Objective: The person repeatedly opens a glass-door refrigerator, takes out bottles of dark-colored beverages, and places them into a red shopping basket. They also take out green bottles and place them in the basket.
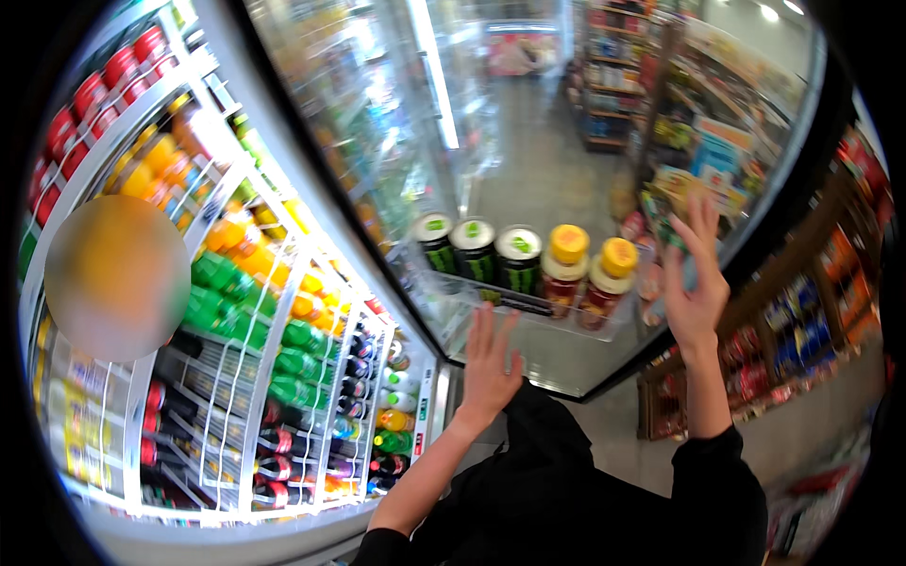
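Observation:
An open glass cooler door [538, 156] with a dark frame stands before me. Across its inner side runs a clear plastic door tray [517, 301] holding several black energy drink cans [519, 260] with pale tops, and two bottles with yellow caps [606, 283] to their right. My left hand [490, 364] has its fingers spread just below the tray's front edge and holds nothing. My right hand [697, 272] is raised with fingers apart by the door's right side, right of the bottles. Whether either hand touches the glass or tray, I cannot tell.
Left of me, the lit cooler's wire shelves [262, 339] carry green soda bottles [233, 293], orange drinks [248, 251], dark cola bottles [283, 442] and red cans [120, 71]. A blurred round patch covers part of them. On the right stands a wooden rack [771, 311] of packaged snacks. Store shelves show through the glass.

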Motion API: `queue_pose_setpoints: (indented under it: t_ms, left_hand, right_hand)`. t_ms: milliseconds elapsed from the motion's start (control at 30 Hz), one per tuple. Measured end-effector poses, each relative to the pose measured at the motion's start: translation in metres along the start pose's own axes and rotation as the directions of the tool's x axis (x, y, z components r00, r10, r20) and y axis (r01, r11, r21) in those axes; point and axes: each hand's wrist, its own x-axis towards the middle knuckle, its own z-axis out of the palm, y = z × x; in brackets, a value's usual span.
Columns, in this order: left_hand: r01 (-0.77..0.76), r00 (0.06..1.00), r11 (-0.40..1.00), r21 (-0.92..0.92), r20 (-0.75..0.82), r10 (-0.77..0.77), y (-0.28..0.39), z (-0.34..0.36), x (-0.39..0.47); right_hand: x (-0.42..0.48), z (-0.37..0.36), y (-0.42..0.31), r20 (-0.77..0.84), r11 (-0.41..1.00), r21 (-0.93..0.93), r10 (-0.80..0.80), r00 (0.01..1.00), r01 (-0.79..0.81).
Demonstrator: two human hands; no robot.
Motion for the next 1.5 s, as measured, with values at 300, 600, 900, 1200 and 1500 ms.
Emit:
queue_pose_setpoints:
  t_ms: [300, 600, 900, 1200, 1500]
  left_hand:
    - [0.223, 0.815, 0.973, -0.054, -0.537, -0.216, -0.076, -0.105, -0.006]
    - [0.634, 0.53, 0.713, 0.299, -0.839, -0.12, -0.174, -0.332, 0.018]
    - [0.652, 0.609, 0.697, 0.299, -0.754, -0.245, -0.224, -0.345, 0.014]
    - [0.461, 0.777, 0.722, 0.516, -0.628, -0.047, -0.165, -0.317, 0.017]
    - [0.313, 0.8, 0.905, 0.29, -0.594, -0.087, -0.017, -0.281, 0.03]
  right_hand:
    - [-0.063, 0.14, -0.123, 0.373, 0.68, 0.707, -0.124, 0.919, -0.195]
    - [-0.099, 0.341, -0.238, 0.772, 0.187, 0.613, -0.346, 0.533, -0.767]
    - [-0.092, 0.359, -0.268, 0.846, 0.192, 0.447, -0.409, 0.343, -0.874]
    - [-0.099, 0.375, -0.243, 0.829, 0.196, 0.502, -0.385, 0.405, -0.842]
    - [-0.031, 0.314, -0.228, 0.449, 0.561, 0.801, -0.335, 0.829, -0.207]
